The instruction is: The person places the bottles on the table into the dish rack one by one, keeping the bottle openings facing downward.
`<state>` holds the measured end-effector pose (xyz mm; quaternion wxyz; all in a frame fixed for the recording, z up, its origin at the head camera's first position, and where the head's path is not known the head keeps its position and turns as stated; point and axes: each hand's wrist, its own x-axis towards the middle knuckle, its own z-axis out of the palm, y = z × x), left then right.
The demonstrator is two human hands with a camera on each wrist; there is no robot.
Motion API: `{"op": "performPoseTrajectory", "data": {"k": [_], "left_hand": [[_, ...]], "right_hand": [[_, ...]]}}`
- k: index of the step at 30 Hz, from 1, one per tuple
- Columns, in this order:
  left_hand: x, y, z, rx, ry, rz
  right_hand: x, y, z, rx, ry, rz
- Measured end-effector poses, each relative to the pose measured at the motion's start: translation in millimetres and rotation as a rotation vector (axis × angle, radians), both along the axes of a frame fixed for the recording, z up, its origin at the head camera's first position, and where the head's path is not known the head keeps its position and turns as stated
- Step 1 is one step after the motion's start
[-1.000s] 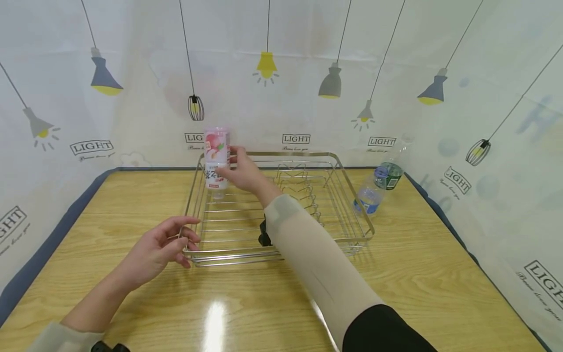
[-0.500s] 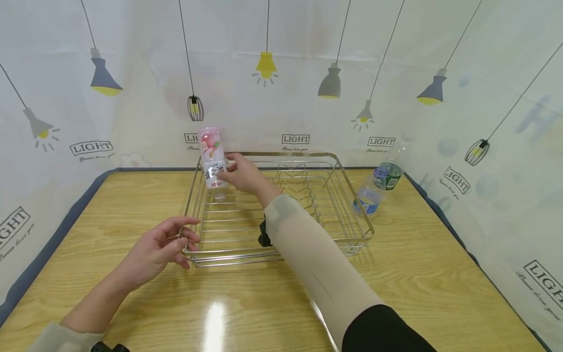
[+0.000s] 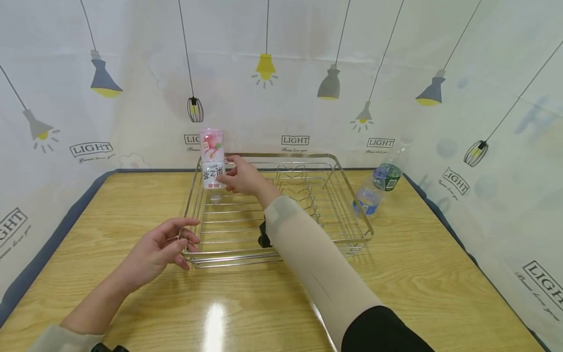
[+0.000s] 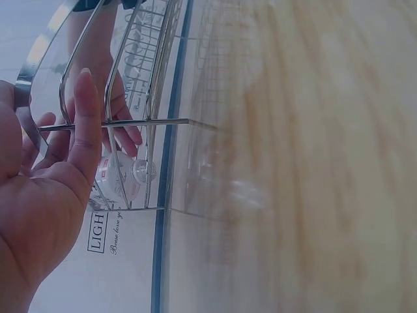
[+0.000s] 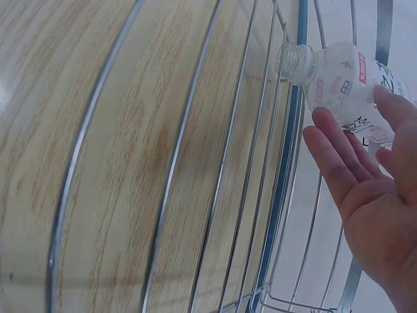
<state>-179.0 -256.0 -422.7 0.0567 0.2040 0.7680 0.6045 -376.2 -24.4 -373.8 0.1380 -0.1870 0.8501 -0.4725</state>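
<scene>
A wire dish rack [image 3: 246, 253] stands on the wooden table. At its front left corner my left hand [image 3: 154, 252] holds the rim, with fingers over the wires in the left wrist view. My right hand [image 3: 246, 177] reaches across the rack and pinches a pink and white plastic drink bottle [image 3: 213, 159] between thumb and fingers. That bottle stands upside down in the far left corner, its uncapped neck pointing at the rack's bottom wires. In the right wrist view the bottle's neck [image 5: 296, 64] is next to the wires; whether it touches them I cannot tell.
Two more clear plastic bottles are upside down at the rack's right side: one with a blue label [image 3: 366, 203], one with a green label [image 3: 390, 175]. A wavy wire divider [image 3: 310, 200] runs inside the rack. A printed curtain [image 3: 281, 107] hangs behind the table.
In my right hand the bottle leaned a little left half a second ago and is now nearly upright. The left hand and the rack have stayed in place.
</scene>
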Motion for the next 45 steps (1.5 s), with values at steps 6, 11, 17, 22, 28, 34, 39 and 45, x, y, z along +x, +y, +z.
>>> {"op": "performPoseTrajectory", "data": {"k": [6, 11, 17, 22, 28, 34, 39, 45], "left_hand": [[0.0, -0.5, -1.2, 0.003, 0.012, 0.0], [0.1, -1.0, -1.7, 0.006, 0.016, -0.002], [-0.1, -1.1, -1.7, 0.01, 0.021, -0.006], [-0.4, -1.2, -1.4, 0.012, 0.02, -0.008], [-0.2, -1.3, -1.3, 0.022, 0.017, -0.012], [-0.5, -0.8, -0.8, 0.019, 0.019, -0.01], [0.3, 0.1, -0.4, 0.008, 0.015, -0.003], [0.6, 0.3, 0.2, 0.01, 0.016, -0.006]], "right_hand": [[0.3, 1.5, -0.2, -0.004, -0.007, 0.009], [0.1, 1.5, -0.4, -0.023, -0.024, 0.017], [0.3, 1.5, 0.1, -0.035, -0.032, 0.018], [1.1, 1.1, 0.7, -0.034, -0.033, 0.022], [1.5, 0.8, 0.9, -0.031, -0.055, 0.02], [0.9, 1.6, 0.7, -0.037, -0.058, 0.022], [-1.4, 5.2, 1.8, -0.02, -0.036, 0.012], [-6.2, 13.8, 9.7, 0.013, -0.007, -0.032]]}}
